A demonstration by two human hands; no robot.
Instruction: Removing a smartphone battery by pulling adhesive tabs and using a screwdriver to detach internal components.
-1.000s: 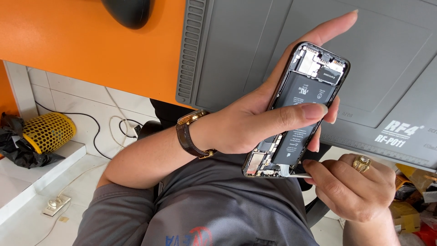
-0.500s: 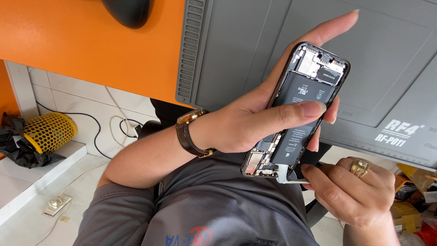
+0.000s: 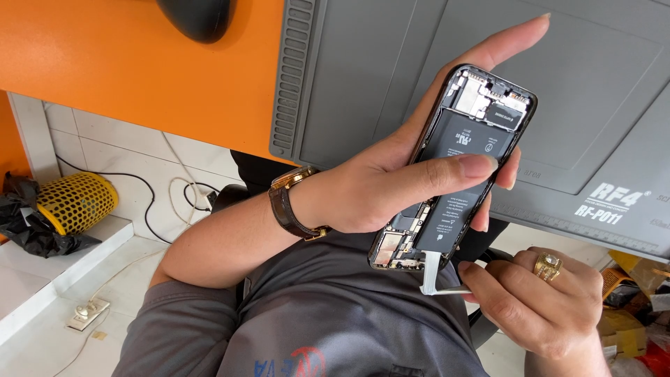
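Note:
My left hand (image 3: 370,185), with a brown-strapped watch (image 3: 286,207) on its wrist, grips an opened black phone (image 3: 469,139) with no screen. The battery and circuit boards are exposed, and the thumb presses across the battery. Just below the phone's lower end, my right hand (image 3: 541,307), wearing a gold ring (image 3: 548,265), pinches a white adhesive strip (image 3: 431,271). That strip runs out from under the battery's bottom edge and bends at the fingertips.
A grey repair mat (image 3: 363,70) lies on an orange table (image 3: 105,56), with a black rounded object (image 3: 199,14) at the table's far edge. Lower left are a yellow perforated cylinder (image 3: 73,202), a black bag (image 3: 28,227) and cables (image 3: 178,185) on white tiles. Small boxes (image 3: 628,314) sit lower right.
The white strip has come out further from under the battery as my right hand drew slightly down and away. My left hand keeps the phone in the same place.

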